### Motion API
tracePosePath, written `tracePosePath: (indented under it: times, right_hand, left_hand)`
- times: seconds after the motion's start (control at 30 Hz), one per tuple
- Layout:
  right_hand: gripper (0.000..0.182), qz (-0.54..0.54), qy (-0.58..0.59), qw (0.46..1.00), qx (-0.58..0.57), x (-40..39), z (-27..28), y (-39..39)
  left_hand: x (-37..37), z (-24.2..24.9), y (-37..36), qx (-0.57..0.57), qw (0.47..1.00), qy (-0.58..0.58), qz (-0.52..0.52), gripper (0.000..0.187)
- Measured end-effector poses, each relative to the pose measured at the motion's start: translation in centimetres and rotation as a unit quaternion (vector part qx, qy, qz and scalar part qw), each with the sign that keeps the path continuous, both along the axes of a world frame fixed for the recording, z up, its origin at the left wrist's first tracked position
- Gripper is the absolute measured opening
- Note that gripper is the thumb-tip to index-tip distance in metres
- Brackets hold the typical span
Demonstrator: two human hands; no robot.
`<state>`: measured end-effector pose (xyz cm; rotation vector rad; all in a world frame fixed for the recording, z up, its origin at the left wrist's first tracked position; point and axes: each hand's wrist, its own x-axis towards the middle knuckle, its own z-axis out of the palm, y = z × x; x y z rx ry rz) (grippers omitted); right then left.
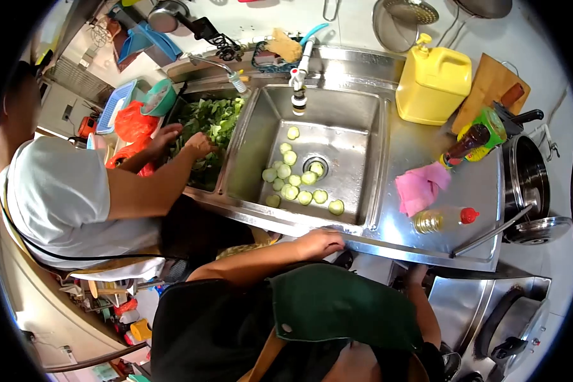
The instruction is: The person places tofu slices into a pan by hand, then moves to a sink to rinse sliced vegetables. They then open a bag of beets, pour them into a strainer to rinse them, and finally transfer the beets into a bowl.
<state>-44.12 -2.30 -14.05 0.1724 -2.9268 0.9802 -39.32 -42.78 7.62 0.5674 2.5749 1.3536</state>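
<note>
My left hand rests at the front rim of the steel sink, its fingers curled together and nothing visible in them. Several round, pale-green slices of a cucumber-like vegetable lie on the sink bottom around the drain, apart from my hand. Low at the right, my right hand is just below the counter's front edge; its fingers are mostly hidden. A white-topped faucet hangs over the sink. Nearest to my right hand on the counter are a clear bottle with a red cap and a pink cloth.
At the left, a person in a white shirt has both hands in leafy greens in the smaller basin. A yellow jug, a cutting board, sauce bottles and a black pot stand along the right.
</note>
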Motion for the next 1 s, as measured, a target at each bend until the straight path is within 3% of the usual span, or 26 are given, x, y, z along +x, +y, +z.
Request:
tracePosePath:
  times: [0.17,0.27,0.33,0.4,0.47,0.53,0.67,0.73,0.87,0.9,0.93,0.97,1.0]
  right_hand:
    - [0.023,0.106,0.050,0.989,0.094,3.0,9.1,-4.8]
    - [0.016,0.174,-0.004,0.966,0.190,4.6,11.8,-5.9]
    - [0.013,0.203,-0.013,0.970,0.135,5.5,15.4,-7.6]
    - [0.012,0.204,-0.042,0.972,0.108,6.7,18.2,-8.8]
    - [0.015,0.208,-0.078,0.970,0.093,7.1,21.9,-9.9]
    - [0.018,0.201,-0.127,0.968,0.081,7.6,25.7,-10.5]
    - [0.025,0.155,-0.228,0.960,0.058,8.1,33.7,-10.8]
    - [0.028,0.126,-0.266,0.955,0.038,8.2,37.4,-10.8]
    - [0.034,0.064,-0.308,0.949,-0.033,7.3,41.7,-12.6]
    - [0.032,-0.043,-0.333,0.929,-0.153,7.1,42.4,-13.9]
    - [0.032,-0.040,-0.331,0.930,-0.152,5.9,42.6,-15.2]
    - [0.026,0.092,-0.189,0.978,-0.008,4.4,42.8,-16.9]
    - [0.020,0.217,-0.036,0.966,0.137,3.0,42.9,-18.5]
  left_hand:
    - [-2.9,0.5,-0.9,0.018,0.999,0.022,-0.032,0.009]
    - [-4.7,2.3,-2.5,0.043,0.997,0.060,-0.021,0.008]
    - [-6.2,2.6,-3.9,0.077,0.995,0.058,0.022,0.004]
    - [-8.4,2.8,-5.5,0.096,0.982,0.098,0.130,0.010]
    - [-12.1,2.6,-8.4,0.074,0.940,0.240,0.233,0.024]
    - [-15.7,4.0,-11.2,0.068,0.865,0.284,0.408,0.038]
    - [-21.4,7.1,-16.3,0.108,0.784,0.325,0.518,0.039]
    - [-23.5,7.7,-17.5,0.098,0.791,0.365,0.480,0.040]
    - [-27.4,5.9,-17.8,0.125,0.834,0.320,0.431,0.042]
    - [-28.2,5.5,-17.3,0.109,0.833,0.333,0.429,0.043]
    - [-28.3,5.8,-16.9,0.094,0.830,0.345,0.428,0.045]
    - [-28.3,6.1,-16.6,0.091,0.836,0.339,0.421,0.051]
    - [-28.4,6.7,-16.2,0.081,0.832,0.332,0.437,0.058]
